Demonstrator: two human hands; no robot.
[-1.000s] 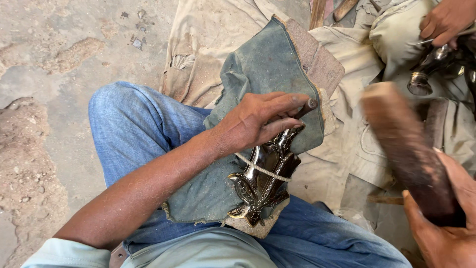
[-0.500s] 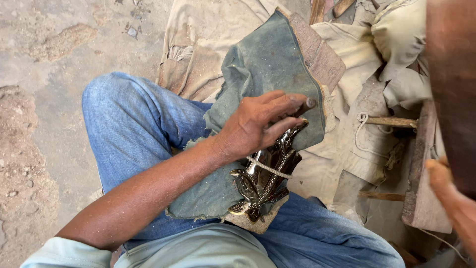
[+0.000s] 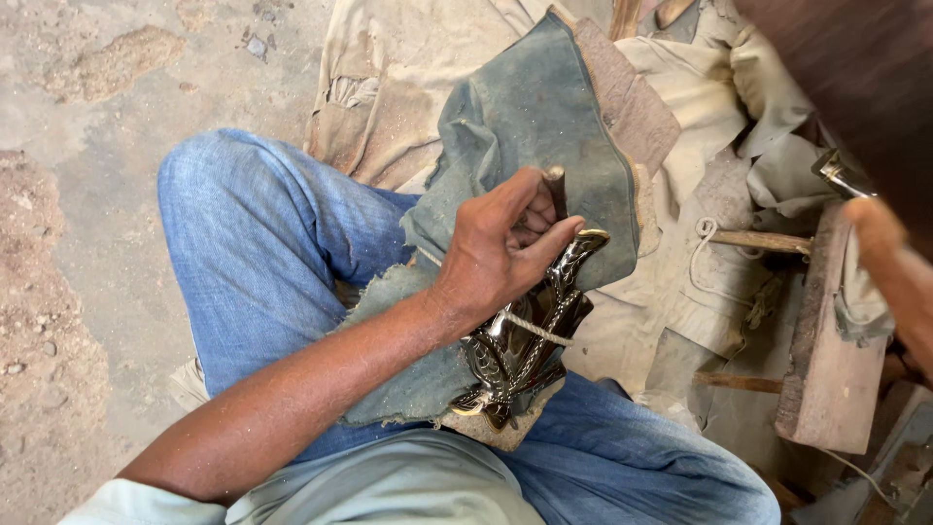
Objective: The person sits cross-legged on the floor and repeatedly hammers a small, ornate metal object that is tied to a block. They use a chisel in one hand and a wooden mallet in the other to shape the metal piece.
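The dark, shiny ornate metal casting (image 3: 520, 355) lies on the person's lap atop a grey-blue denim cloth (image 3: 530, 126), tied across with a thin cord (image 3: 533, 331). Its upper tip sits at about two o'clock from the left hand (image 3: 501, 248), whose fingers are curled shut around a small stick-like tool (image 3: 556, 187), thumb pressing on the casting's top. The right hand (image 3: 894, 267) is at three o'clock from the casting, well apart at the frame edge, blurred; its grip cannot be told. A wooden block (image 3: 826, 360) lies just below it.
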